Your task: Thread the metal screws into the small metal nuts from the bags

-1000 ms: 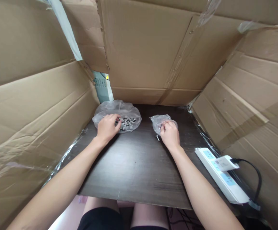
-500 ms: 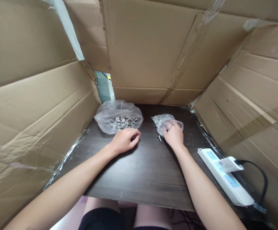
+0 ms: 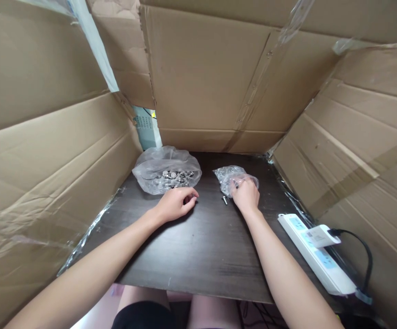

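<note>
A clear plastic bag point(image 3: 146, 171) lies open at the back left, with many shiny metal screws point(image 3: 181, 177) inside. At its front edge my left hand point(image 3: 177, 202) rests on the table, fingers curled in and thumb close to the index finger. Whatever is between them, if anything, is hidden. My right hand point(image 3: 247, 194) reaches into a smaller clear bag point(image 3: 226, 173) at the right, which also seems to hold small metal parts. Its fingers are bent and partly covered by the plastic. One loose screw point(image 3: 224, 200) lies just left of that hand.
Cardboard walls point(image 3: 212, 77) enclose the dark table point(image 3: 198, 256) at the left, back and right. On the right side lies a white power strip point(image 3: 318, 256) with a plugged-in adapter point(image 3: 321, 235) and a black cable point(image 3: 367, 256).
The whole view has shifted slightly, so everything sits a little lower and further left. Both hands keep nearly the same places beside and in the bags.
</note>
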A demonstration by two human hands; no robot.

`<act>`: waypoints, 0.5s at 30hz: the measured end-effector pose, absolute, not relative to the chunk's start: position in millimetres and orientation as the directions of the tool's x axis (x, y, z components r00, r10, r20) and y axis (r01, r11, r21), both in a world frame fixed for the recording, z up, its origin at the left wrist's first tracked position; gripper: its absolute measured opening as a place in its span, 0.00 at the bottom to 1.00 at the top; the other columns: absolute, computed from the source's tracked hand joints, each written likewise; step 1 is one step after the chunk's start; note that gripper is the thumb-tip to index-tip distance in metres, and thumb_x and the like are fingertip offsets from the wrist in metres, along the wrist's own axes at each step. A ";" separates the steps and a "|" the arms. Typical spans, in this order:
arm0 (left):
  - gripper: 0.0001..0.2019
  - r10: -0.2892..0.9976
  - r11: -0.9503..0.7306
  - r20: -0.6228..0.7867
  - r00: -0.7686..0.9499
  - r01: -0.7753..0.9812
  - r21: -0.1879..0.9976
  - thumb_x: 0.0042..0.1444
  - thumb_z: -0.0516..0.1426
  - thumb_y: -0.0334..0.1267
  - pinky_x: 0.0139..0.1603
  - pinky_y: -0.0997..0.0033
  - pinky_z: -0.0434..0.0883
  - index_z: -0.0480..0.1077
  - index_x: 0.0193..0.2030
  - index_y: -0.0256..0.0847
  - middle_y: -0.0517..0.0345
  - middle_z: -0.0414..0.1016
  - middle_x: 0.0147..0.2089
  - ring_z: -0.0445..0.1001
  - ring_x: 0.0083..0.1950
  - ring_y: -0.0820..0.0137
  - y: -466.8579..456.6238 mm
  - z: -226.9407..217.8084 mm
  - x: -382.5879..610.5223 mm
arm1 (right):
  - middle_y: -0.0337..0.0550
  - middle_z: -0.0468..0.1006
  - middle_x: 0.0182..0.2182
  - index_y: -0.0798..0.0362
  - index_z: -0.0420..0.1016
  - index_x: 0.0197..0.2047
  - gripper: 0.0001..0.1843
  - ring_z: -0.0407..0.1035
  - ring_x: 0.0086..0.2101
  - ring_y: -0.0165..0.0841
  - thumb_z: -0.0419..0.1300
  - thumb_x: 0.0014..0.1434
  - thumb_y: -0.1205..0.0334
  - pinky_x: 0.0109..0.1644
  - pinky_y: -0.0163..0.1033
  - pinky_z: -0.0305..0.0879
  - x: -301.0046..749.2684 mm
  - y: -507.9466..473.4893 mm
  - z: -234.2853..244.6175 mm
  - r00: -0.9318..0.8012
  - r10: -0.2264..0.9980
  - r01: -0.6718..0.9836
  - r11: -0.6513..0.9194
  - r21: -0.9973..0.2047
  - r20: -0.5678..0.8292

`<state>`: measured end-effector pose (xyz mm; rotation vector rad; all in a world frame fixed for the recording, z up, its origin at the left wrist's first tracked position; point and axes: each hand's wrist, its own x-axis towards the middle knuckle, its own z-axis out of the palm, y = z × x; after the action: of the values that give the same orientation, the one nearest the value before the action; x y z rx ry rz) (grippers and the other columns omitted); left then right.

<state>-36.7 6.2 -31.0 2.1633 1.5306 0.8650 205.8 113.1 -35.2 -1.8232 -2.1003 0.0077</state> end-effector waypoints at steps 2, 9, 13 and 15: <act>0.08 0.932 -0.356 0.277 0.231 0.715 0.601 0.61 0.56 0.35 0.37 0.72 0.67 0.75 0.44 0.41 0.59 0.79 0.35 0.75 0.34 0.70 6.3 -30.9 -36.8 | 0.55 0.77 0.55 0.54 0.84 0.52 0.20 0.72 0.51 0.46 0.54 0.69 0.56 0.52 0.42 0.68 207.1 114.0 -37.4 -0.107 0.955 0.955 0.176 -0.239 0.276; 0.09 0.936 -0.350 0.261 0.237 0.718 0.601 0.62 0.55 0.36 0.37 0.71 0.67 0.75 0.44 0.40 0.58 0.79 0.35 0.75 0.34 0.70 5.9 -28.1 -35.6 | 0.57 0.77 0.54 0.56 0.84 0.49 0.20 0.71 0.50 0.46 0.53 0.66 0.57 0.54 0.45 0.67 210.1 119.0 -43.8 -0.140 0.895 0.887 0.303 -0.347 0.424; 0.09 0.935 -0.353 0.254 0.247 0.716 0.603 0.62 0.55 0.37 0.37 0.71 0.68 0.75 0.44 0.40 0.58 0.79 0.35 0.75 0.34 0.70 6.2 -27.5 -34.8 | 0.58 0.80 0.44 0.58 0.81 0.43 0.18 0.72 0.46 0.45 0.52 0.62 0.59 0.55 0.47 0.67 209.2 123.2 -47.3 -0.099 0.839 0.771 0.404 -0.492 0.535; 0.09 0.935 -0.353 0.252 0.248 0.715 0.603 0.62 0.55 0.37 0.37 0.71 0.68 0.75 0.44 0.40 0.58 0.79 0.35 0.75 0.34 0.70 6.3 -27.5 -34.8 | 0.55 0.81 0.39 0.57 0.79 0.39 0.15 0.73 0.41 0.43 0.53 0.59 0.60 0.51 0.46 0.69 209.4 124.8 -48.2 -0.067 0.848 0.697 0.417 -0.583 0.526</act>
<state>-34.8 6.3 -27.5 2.1619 1.5137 0.8302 209.4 124.8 -48.2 -1.3306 -1.8118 0.2198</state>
